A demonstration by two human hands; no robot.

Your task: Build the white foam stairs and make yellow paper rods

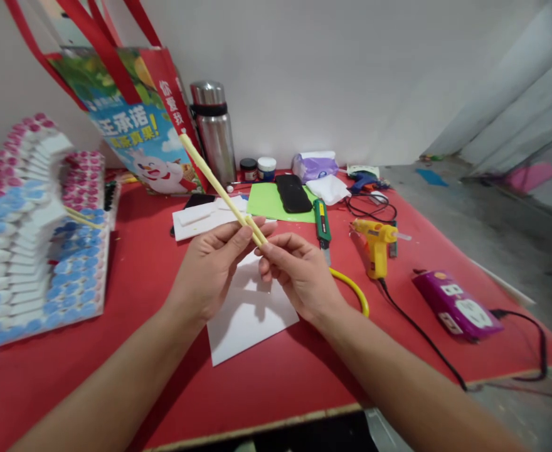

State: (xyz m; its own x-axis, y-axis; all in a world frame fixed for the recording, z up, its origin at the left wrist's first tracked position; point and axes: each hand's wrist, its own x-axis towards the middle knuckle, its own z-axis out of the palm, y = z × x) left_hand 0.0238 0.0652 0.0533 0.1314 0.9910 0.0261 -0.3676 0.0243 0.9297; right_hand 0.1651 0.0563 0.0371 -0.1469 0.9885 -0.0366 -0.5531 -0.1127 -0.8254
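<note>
Above the red table [148, 276], I hold a thin, pale yellow stick [212, 179] slanting up to the left. A second, shorter pale yellow piece seems to lie along its lower end. My left hand [222, 257] pinches it from the left, thumb on top. The fingertips of my right hand [295, 267] close on the lower end. Beneath both hands lies a white sheet [252, 336], partly shaded. A bent yellow tube [354, 285] shows beside my right wrist, partly hidden by it.
A yellow glue gun [374, 245], a purple corded box [459, 304] and a green utility knife [322, 223] lie to the right. Behind are a black phone [293, 193], green paper [264, 202], a steel flask [214, 135] and a shopping bag [148, 138]. Blue-and-pink craft work [36, 251] stands left.
</note>
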